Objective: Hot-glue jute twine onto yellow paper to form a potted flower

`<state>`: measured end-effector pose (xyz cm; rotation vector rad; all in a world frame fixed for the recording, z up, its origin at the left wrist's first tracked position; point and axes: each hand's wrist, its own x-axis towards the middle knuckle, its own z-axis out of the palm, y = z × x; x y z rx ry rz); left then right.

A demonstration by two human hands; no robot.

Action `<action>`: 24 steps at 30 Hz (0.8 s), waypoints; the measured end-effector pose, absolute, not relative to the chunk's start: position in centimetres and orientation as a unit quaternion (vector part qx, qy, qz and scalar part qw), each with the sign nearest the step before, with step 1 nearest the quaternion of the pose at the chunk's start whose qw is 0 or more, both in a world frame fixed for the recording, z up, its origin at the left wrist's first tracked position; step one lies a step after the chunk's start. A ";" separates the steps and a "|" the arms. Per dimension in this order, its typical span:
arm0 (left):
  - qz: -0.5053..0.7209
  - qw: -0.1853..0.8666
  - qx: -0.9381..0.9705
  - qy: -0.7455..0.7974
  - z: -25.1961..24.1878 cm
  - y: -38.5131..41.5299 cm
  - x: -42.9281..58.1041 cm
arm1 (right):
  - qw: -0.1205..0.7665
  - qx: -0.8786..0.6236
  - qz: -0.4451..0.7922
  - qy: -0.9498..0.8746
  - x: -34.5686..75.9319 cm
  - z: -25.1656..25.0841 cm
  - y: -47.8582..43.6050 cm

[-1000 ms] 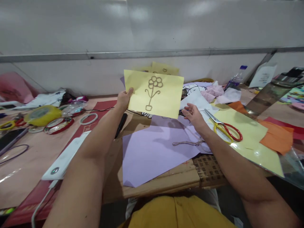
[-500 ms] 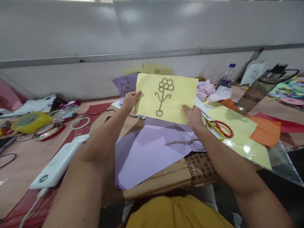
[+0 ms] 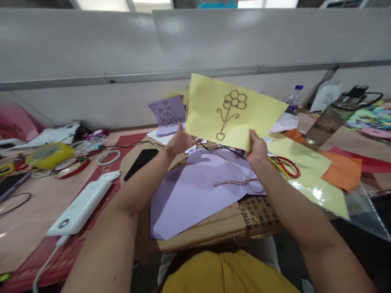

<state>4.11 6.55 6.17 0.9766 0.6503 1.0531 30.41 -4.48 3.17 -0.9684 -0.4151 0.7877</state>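
A yellow sheet of paper [image 3: 204, 110] with a brown flower in a pot on it is held up and tilted in front of me. My right hand [image 3: 256, 148] pinches its lower right part, thumb on the front. My left hand [image 3: 181, 142] is open by the sheet's lower left corner, thumb up and fingers apart. Below lies a large purple paper [image 3: 195, 195] with a looped brown string [image 3: 230, 183] on it. Behind my left hand stands a purple sheet [image 3: 159, 124] bearing a cat and a heart.
Scissors [image 3: 288, 167] with red and yellow handles lie right of my right hand, on yellow paper [image 3: 317, 179]. A tilted water bottle [image 3: 330, 118] and orange cloth-like pieces [image 3: 342, 169] are farther right. At left are a white power bank [image 3: 82, 205], a black phone-like object [image 3: 140, 162] and tape rolls [image 3: 50, 155].
My left hand has let go of the yellow sheet's left edge and dropped slightly. The sheet has swung right and tilted, with its left side higher, still in my right hand.
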 end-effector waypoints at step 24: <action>0.638 0.638 0.290 0.319 8.1 7.9 2.7 | 0.678 -0.436 0.496 -0.323 27.7 3.0 -6.0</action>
